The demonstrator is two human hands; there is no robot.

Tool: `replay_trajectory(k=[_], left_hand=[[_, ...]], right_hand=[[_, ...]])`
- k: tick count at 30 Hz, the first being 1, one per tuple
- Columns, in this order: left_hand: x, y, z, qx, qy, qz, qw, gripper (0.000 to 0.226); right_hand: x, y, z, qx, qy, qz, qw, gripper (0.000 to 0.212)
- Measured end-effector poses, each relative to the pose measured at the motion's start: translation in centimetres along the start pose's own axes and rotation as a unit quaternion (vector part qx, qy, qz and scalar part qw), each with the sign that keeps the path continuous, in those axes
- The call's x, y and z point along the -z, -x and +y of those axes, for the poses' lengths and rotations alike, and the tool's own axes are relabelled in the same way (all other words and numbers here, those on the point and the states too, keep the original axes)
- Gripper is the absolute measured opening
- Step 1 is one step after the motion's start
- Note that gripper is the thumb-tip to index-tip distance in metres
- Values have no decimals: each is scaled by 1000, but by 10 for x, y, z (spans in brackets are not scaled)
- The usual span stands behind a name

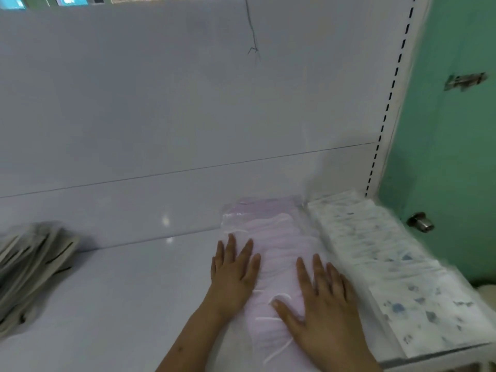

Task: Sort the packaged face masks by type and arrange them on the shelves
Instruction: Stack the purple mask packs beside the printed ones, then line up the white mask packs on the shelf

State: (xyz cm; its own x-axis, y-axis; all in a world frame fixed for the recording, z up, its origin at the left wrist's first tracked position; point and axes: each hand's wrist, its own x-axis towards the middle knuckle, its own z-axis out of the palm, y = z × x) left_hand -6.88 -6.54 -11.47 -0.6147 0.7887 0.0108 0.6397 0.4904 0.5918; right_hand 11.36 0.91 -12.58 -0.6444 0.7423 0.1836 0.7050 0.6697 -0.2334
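Both hands flat on the pink mask row, lower centre of frame.
We see left hand point(233, 272) and right hand point(320, 299) pressing, fingers straight, gripping nothing, on pink packaged masks point(276, 248) on the shelf point(120, 291); blue-patterned packs point(389, 253) just right, grey packs point(29, 267) far left.

Pink masks point(276, 253); white blue-speckled masks point(389, 264); grey masks point(32, 267); green wall point(456, 143).

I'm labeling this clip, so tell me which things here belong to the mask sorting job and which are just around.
Part of the job:
pink masks, both hands flat on them: left hand, right hand
blue-patterned masks
grey masks
shelf

Just around:
green door
door knob
door latch
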Motion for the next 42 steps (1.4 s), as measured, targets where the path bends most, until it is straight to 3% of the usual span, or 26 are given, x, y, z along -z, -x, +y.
replay_trajectory(k=[4, 6, 9, 14, 18, 21, 25, 27, 31, 33, 37, 40, 42], left_hand=[[23, 14, 7, 2, 64, 51, 997, 62], [41, 26, -1, -2, 62, 119, 991, 64], [68, 57, -25, 6, 90, 208, 974, 50], [113, 131, -79, 44, 105, 332, 936, 37], [164, 189, -136, 93, 97, 429, 893, 27], [208, 225, -195, 121, 68, 487, 862, 25], [261, 249, -272, 126, 13, 499, 857, 25], [284, 245, -306, 94, -47, 477, 872, 26], [319, 205, -368, 102, -144, 355, 918, 51], [324, 189, -387, 124, -134, 296, 938, 63], [314, 182, -400, 118, -95, 277, 949, 64], [313, 178, -401, 111, -107, 271, 950, 55], [314, 176, -399, 113, -102, 276, 949, 53]], right_hand=[[24, -4, -17, -47, -23, 46, 998, 90], [42, -14, -38, -20, -40, 76, 996, 87], [68, -34, -88, 59, -132, 91, 985, 86], [90, -53, -223, 179, -395, -12, 901, 79], [69, -40, -338, 226, -449, -119, 856, 82], [36, -28, -409, 189, -466, -190, 843, 93], [-24, -35, -479, 26, -465, -275, 841, 135], [-53, -40, -497, -31, -494, -308, 812, 157], [-97, -58, -514, -78, -537, -307, 782, 166], [-86, -53, -524, -110, -571, -297, 757, 150], [-69, -42, -538, -140, -612, -304, 717, 75], [-73, -43, -544, -150, -626, -311, 699, 52], [-75, -39, -550, -144, -628, -294, 706, 50]])
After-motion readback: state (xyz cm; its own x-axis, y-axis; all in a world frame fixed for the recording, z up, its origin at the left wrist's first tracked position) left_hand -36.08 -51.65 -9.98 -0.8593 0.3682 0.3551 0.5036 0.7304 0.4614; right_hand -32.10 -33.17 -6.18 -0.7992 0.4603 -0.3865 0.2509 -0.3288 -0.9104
